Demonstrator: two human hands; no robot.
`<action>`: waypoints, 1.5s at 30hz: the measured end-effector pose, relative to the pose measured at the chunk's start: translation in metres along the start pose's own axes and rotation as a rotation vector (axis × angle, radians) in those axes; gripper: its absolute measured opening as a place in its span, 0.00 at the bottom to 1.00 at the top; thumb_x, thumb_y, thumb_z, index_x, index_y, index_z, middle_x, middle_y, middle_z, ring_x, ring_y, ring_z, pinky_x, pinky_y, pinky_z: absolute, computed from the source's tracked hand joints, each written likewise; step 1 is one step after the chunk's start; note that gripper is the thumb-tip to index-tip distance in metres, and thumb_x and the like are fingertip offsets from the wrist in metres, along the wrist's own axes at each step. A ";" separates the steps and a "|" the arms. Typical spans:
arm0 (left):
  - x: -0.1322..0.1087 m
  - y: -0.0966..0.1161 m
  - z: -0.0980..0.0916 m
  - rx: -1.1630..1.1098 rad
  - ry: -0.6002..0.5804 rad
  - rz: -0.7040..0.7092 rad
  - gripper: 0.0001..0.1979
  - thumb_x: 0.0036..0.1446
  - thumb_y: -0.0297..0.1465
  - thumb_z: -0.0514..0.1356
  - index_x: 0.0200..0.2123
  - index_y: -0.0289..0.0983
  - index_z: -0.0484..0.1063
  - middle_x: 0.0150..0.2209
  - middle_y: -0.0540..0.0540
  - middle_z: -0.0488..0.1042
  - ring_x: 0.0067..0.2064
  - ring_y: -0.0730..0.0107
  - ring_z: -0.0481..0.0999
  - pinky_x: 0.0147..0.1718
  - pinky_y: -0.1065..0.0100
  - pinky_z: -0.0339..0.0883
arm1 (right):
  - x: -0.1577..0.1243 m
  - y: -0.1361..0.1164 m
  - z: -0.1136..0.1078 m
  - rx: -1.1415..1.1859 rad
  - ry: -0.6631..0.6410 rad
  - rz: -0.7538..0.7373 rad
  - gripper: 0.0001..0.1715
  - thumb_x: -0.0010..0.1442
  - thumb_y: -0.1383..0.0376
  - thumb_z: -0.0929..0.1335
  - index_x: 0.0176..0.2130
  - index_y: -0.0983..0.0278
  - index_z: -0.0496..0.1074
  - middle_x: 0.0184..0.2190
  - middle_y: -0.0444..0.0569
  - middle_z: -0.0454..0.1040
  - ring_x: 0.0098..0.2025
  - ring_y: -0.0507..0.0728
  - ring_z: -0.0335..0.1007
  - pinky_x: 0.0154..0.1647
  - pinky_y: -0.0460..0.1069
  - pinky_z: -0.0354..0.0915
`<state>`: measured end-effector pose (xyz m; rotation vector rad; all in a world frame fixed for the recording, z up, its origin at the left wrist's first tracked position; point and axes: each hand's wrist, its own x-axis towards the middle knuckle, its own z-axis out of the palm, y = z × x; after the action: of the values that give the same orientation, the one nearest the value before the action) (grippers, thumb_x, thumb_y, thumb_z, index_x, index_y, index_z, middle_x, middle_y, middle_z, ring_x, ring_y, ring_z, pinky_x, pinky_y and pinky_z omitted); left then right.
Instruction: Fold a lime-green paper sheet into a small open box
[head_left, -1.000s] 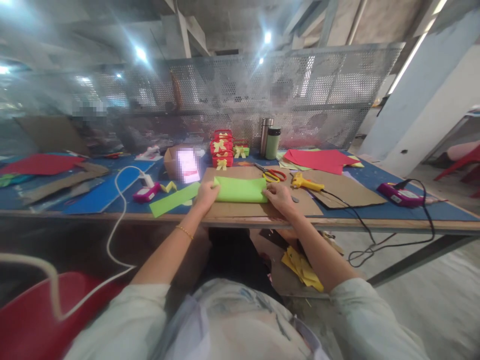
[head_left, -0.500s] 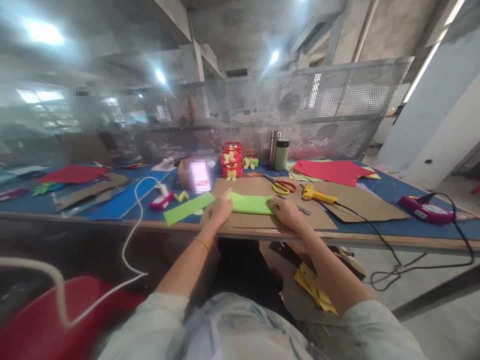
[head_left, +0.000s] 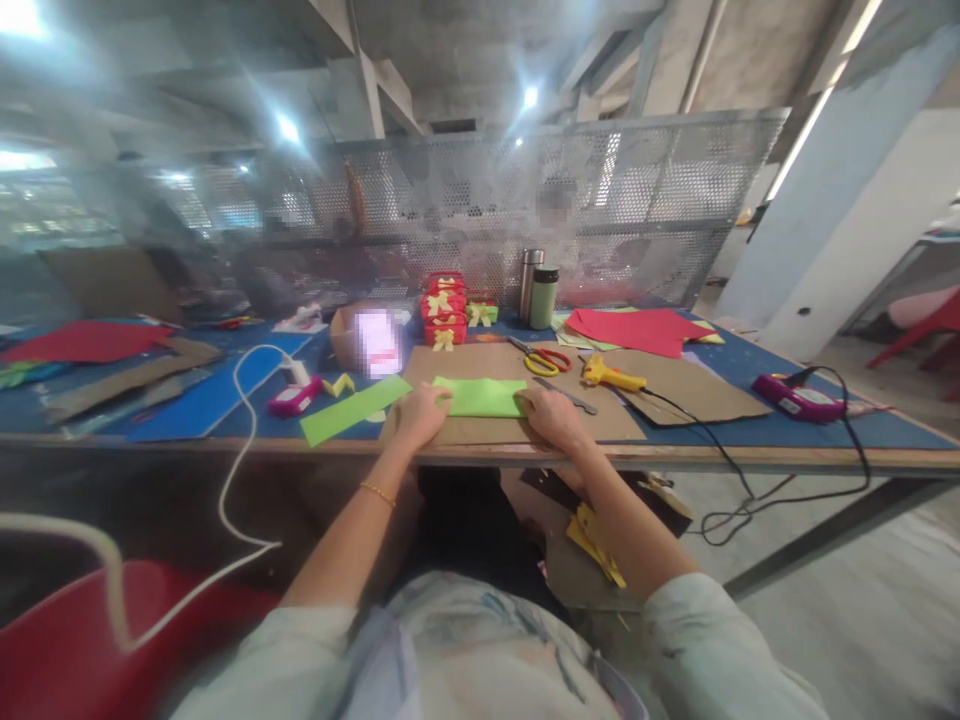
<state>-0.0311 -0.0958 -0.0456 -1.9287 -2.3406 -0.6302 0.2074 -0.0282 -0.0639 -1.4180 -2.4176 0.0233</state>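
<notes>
A folded piece of bright green paper (head_left: 481, 397) lies on a brown cardboard sheet (head_left: 480, 362) near the table's front edge. My left hand (head_left: 420, 417) rests at the paper's left end, fingers closed on its edge. At the right end my right hand (head_left: 551, 417) presses down on the paper with curled fingers. A long green paper strip (head_left: 352, 409) lies just left of my left hand.
Scissors (head_left: 541, 358), a yellow glue gun (head_left: 609, 374) with a black cord, red gift boxes (head_left: 444, 308), two flasks (head_left: 538, 284), red paper (head_left: 637, 326), a magenta device (head_left: 792, 394) and a white cable (head_left: 240, 440) lie on the blue table (head_left: 750, 372). Yellow scraps (head_left: 596, 540) lie below.
The green paper looks narrower now than a second ago, folded down further. Both hands stay at its ends and have drawn slightly toward the table's front edge. The camera shifted.
</notes>
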 end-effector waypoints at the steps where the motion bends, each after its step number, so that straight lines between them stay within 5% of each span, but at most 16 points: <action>1: 0.001 0.000 0.001 0.004 0.002 0.002 0.16 0.64 0.34 0.57 0.50 0.44 0.81 0.51 0.41 0.77 0.51 0.54 0.78 0.53 0.57 0.68 | 0.000 0.000 0.000 0.007 0.002 -0.004 0.23 0.70 0.65 0.58 0.53 0.59 0.79 0.46 0.54 0.82 0.46 0.60 0.79 0.43 0.48 0.66; 7: 0.002 -0.001 0.000 0.106 -0.023 0.023 0.18 0.66 0.36 0.55 0.52 0.44 0.80 0.51 0.42 0.77 0.50 0.58 0.79 0.52 0.60 0.69 | -0.003 0.000 -0.004 0.080 0.022 -0.058 0.22 0.71 0.55 0.62 0.55 0.58 0.77 0.51 0.53 0.81 0.49 0.60 0.78 0.45 0.48 0.67; 12: 0.003 -0.001 -0.001 0.121 -0.026 -0.015 0.22 0.65 0.30 0.50 0.54 0.42 0.80 0.50 0.39 0.79 0.49 0.57 0.80 0.51 0.61 0.70 | -0.002 0.001 -0.005 0.116 -0.009 0.025 0.23 0.69 0.62 0.64 0.59 0.58 0.76 0.51 0.53 0.81 0.52 0.61 0.78 0.47 0.49 0.68; 18: 0.004 -0.006 -0.002 -0.001 0.018 -0.038 0.22 0.62 0.27 0.51 0.52 0.40 0.81 0.50 0.41 0.80 0.49 0.58 0.79 0.52 0.62 0.71 | 0.001 0.002 -0.005 0.089 -0.009 0.029 0.23 0.66 0.65 0.62 0.55 0.57 0.79 0.48 0.52 0.83 0.50 0.62 0.79 0.46 0.49 0.69; 24: -0.001 -0.013 -0.005 -0.275 0.079 0.101 0.20 0.64 0.28 0.52 0.50 0.40 0.81 0.48 0.45 0.80 0.49 0.61 0.78 0.54 0.64 0.70 | -0.002 0.005 -0.004 0.093 0.006 0.001 0.25 0.65 0.66 0.62 0.56 0.58 0.78 0.47 0.51 0.83 0.49 0.61 0.79 0.44 0.47 0.68; 29: -0.005 -0.007 -0.004 -0.124 0.046 -0.019 0.20 0.62 0.27 0.52 0.48 0.39 0.83 0.47 0.41 0.80 0.48 0.56 0.79 0.50 0.61 0.71 | -0.004 0.003 -0.007 0.095 -0.025 0.019 0.25 0.65 0.66 0.61 0.55 0.58 0.80 0.45 0.52 0.83 0.47 0.61 0.79 0.42 0.47 0.67; 45: -0.005 0.002 -0.002 0.120 -0.053 -0.032 0.23 0.65 0.24 0.49 0.54 0.39 0.79 0.50 0.39 0.79 0.51 0.61 0.78 0.54 0.65 0.68 | -0.003 0.011 -0.004 0.230 0.023 -0.002 0.21 0.65 0.61 0.67 0.55 0.60 0.78 0.41 0.51 0.83 0.43 0.59 0.78 0.40 0.48 0.65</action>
<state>-0.0284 -0.1010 -0.0442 -1.8829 -2.3854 -0.4347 0.2191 -0.0263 -0.0629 -1.3045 -2.3117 0.2743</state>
